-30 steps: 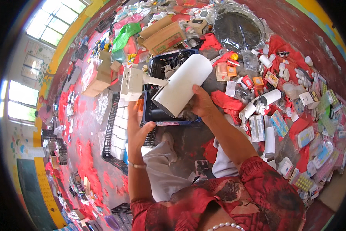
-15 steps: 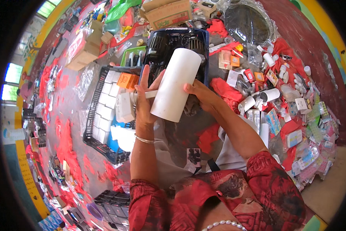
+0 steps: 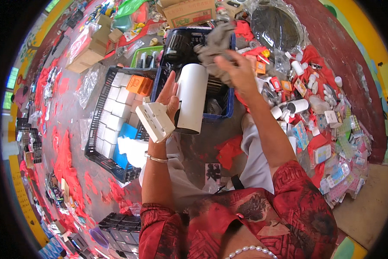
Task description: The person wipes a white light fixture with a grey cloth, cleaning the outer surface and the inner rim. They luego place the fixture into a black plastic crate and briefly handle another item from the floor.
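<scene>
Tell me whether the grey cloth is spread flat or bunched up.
Bunched up: the grey cloth is crumpled in the right hand, above the white cylinder held by the left hand.

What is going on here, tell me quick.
A person sits on the floor among heaps of small goods. The left hand holds a white cylinder lamp with a boxy white base. The right hand grips a grey rag at the lamp's top end, above a blue crate.
</scene>
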A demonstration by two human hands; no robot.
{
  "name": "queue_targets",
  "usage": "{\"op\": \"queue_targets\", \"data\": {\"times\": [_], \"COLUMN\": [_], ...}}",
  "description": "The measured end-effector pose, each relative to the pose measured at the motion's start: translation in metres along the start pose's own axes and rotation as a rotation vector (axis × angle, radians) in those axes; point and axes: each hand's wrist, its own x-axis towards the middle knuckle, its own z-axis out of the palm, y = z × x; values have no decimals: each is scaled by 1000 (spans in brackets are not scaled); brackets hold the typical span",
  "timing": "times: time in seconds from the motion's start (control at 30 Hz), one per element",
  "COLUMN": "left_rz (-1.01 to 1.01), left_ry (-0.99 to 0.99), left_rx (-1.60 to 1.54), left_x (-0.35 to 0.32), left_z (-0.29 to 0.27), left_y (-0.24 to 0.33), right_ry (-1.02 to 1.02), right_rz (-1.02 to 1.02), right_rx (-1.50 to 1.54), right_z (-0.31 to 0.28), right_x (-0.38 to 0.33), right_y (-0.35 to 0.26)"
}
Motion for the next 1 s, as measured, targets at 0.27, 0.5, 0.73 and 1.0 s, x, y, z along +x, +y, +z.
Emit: {"op": "queue_targets", "data": {"times": [0.27, 0.5, 0.73, 1.0], "left_rz": [-31, -149, 337, 510], "left_ry": [96, 224, 46, -99], "left_rx": [256, 603, 934, 1054], "left_x": [5, -1, 10, -13], "left_z": [-9, -15, -4, 21], "left_y": [-15, -1, -12, -43], "right_ry": [-463, -809, -85, -69], "right_rz": [-16, -88, 219, -220], "right_rx": [-102, -415, 438, -394], "right_z": [37, 2, -56, 16], "right_x": [-78, -81, -26, -34], "right_y": [-40, -24, -38, -28]}}
